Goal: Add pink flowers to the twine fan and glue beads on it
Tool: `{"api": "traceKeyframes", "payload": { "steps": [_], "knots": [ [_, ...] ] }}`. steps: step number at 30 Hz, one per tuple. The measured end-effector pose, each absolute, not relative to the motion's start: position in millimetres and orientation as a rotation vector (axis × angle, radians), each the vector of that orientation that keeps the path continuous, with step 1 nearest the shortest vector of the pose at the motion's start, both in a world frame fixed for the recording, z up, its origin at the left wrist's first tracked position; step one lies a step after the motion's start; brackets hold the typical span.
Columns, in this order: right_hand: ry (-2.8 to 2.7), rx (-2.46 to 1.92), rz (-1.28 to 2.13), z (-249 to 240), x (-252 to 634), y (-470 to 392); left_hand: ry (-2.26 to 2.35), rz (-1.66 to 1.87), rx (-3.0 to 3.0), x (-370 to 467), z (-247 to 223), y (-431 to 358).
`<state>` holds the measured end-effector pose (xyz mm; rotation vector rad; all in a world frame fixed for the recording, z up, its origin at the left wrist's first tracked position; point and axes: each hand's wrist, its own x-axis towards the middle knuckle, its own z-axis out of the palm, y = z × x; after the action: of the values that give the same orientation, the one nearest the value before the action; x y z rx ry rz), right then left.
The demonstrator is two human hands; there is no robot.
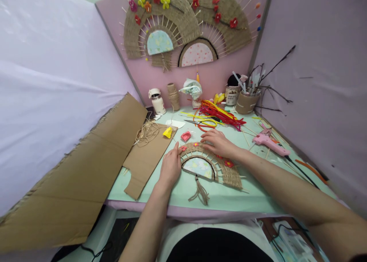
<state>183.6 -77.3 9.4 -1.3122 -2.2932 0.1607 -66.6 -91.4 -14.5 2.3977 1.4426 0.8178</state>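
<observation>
A woven twine fan (233, 175) lies on the green tabletop, with red flowers, a pale floral half-round centre and a twine tassel (201, 191). At its left end, my left hand (171, 163) grips the edge, fingers pointing away from me. My right hand (220, 143) rests over the upper rim with its fingers stretched out and apart, and covers part of the weave. Just beyond the fan lie a red folded piece (186, 136) and a yellow piece (168, 132).
Cardboard pieces (151, 159) and tangled twine (147, 133) lie left. Scissors (205, 122) and red and yellow pipe cleaners (220, 113) are behind. A pink glue gun (271, 144) sits right, its cord trailing forward. At the back stand a white bottle (158, 103) and a twine-wrapped pot (247, 103) with twigs.
</observation>
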Motion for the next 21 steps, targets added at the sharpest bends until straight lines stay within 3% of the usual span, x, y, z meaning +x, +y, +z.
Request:
{"api": "traceKeyframes", "payload": {
  "steps": [6,12,21],
  "knots": [
    [-2.316,-1.329,0.182,9.5,181.2,-79.1,1.412,0.821,2.359,-66.1,-12.7,-93.2],
    [-2.314,-1.311,0.184,9.4,181.1,-79.3,1.449,1.058,2.210,-69.6,-9.5,-94.9],
    [-2.317,-1.302,0.174,8.6,181.0,-79.8,1.479,0.949,2.351,-66.2,-11.7,-94.6]
  ]
}}
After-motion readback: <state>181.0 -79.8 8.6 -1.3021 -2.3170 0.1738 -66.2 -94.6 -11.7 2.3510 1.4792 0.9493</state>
